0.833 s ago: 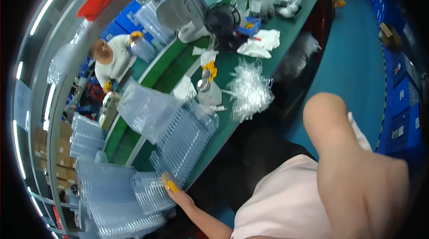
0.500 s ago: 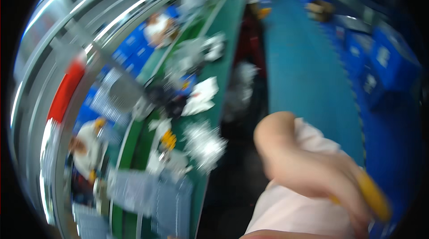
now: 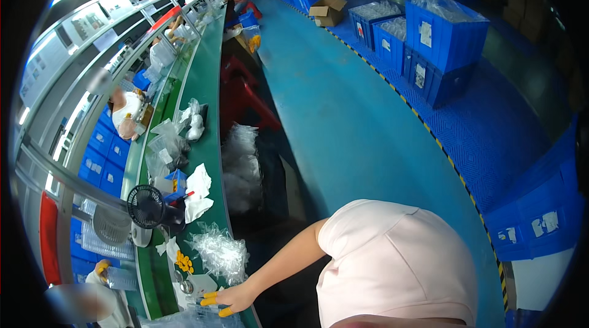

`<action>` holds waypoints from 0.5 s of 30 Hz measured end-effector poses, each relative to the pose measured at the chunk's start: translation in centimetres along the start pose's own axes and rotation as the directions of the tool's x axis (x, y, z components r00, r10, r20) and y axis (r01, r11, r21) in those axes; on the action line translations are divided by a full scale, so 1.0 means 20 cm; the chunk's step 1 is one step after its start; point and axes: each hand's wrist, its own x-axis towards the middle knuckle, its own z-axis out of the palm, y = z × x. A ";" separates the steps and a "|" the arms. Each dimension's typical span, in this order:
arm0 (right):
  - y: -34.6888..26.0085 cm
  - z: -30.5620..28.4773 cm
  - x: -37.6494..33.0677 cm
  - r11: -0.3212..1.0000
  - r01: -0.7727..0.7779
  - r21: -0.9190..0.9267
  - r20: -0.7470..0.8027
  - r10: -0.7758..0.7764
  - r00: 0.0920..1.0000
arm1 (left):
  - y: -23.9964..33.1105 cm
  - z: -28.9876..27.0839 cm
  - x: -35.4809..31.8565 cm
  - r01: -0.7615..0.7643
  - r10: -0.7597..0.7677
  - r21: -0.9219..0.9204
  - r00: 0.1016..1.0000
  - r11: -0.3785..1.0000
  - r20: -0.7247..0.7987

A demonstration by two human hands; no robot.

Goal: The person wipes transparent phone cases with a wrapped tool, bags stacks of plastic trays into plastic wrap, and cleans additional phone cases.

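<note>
My right hand (image 3: 232, 299), with yellow finger cots on several fingers, reaches over the green bench at the lower left. Its fingers are stretched out and apart, palm down, at the edge of some clear plastic packaging (image 3: 195, 319); whether they touch it I cannot tell. Just beyond the fingers sits a small round metal object (image 3: 186, 287) near a white sheet. A little pile of yellow finger cots (image 3: 183, 262) lies farther along, next to a heap of crinkled clear plastic bags (image 3: 219, 253). My left hand is out of view.
A black fan (image 3: 146, 206), white paper (image 3: 198, 192) and plastic bags (image 3: 167, 144) stand along the green bench (image 3: 204, 92). Co-workers sit across it. Red stools (image 3: 248, 95) are tucked beneath. Blue crates (image 3: 445, 27) and a cardboard box (image 3: 327, 11) line the aisle's right side.
My right arm, bent with its hand back by my body before, now stretches left over the bench. The view has swung round and become sharp, showing more of the aisle and crates.
</note>
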 end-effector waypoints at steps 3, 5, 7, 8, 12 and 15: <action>0.08 0.09 0.05 0.999 0.039 -0.026 -0.049 -0.040 0.998 | 0.04 -0.12 -0.04 0.023 -0.020 0.067 0.999 0.997 -0.038; 0.14 0.14 0.08 0.998 0.055 0.022 -0.060 -0.053 0.997 | 0.07 -0.20 -0.07 0.036 -0.029 0.108 0.998 0.994 -0.058; 0.21 0.17 0.12 0.997 0.049 0.063 -0.161 -0.038 0.986 | 0.09 -0.26 -0.09 0.052 -0.042 0.148 0.997 0.988 -0.072; 0.20 0.19 0.11 0.997 0.047 0.068 -0.158 -0.036 0.987 | 0.10 -0.30 -0.11 0.066 -0.052 0.168 0.995 0.984 -0.086; 0.27 0.23 0.10 0.997 -0.067 -0.030 -0.196 0.060 0.979 | 0.17 -0.40 -0.18 0.095 -0.070 0.249 0.992 0.964 -0.109; 0.25 0.19 0.08 0.992 -0.095 -0.083 -0.106 0.086 0.991 | 0.22 -0.46 -0.23 0.113 -0.073 0.304 0.987 0.946 -0.141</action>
